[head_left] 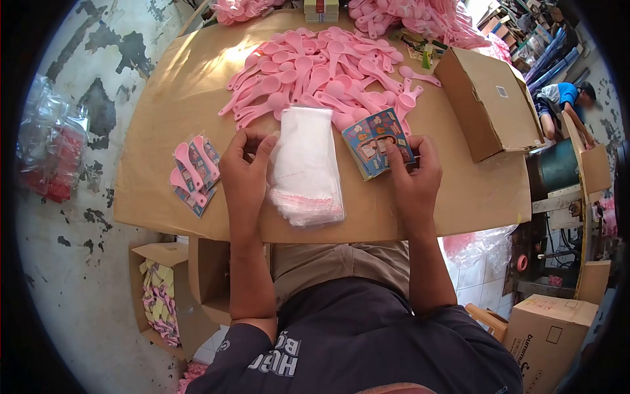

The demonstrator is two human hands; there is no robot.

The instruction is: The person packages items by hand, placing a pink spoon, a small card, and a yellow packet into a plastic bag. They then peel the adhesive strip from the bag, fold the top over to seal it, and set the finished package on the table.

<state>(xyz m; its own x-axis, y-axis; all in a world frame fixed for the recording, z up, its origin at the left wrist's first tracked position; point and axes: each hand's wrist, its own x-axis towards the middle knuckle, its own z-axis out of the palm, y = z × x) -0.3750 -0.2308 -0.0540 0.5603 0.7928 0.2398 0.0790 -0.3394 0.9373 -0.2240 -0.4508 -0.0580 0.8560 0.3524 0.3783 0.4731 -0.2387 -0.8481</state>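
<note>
A stack of clear plastic bags (304, 157) lies in front of me on the cardboard-covered table. At its upper left edge, my left hand (248, 157) has thumb and fingers curled in a pinch on the edge of a plastic bag. My right hand (420, 167) grips a stack of printed cards (375, 141), thumb on top, just right of the bags. A dark band seems to cross the cards. Beyond both hands spreads a big heap of pink measuring spoons (315, 72). To the left, several pink spoons (189, 164) rest with cards, apparently in clear bags.
A brown cardboard box (489, 105) stands at the table's right. Bags of pink items (420, 23) and a small stack of yellowish blocks (321, 10) sit at the far edge. An open carton (159, 295) is below left. Another person (564, 102) bends over at far right.
</note>
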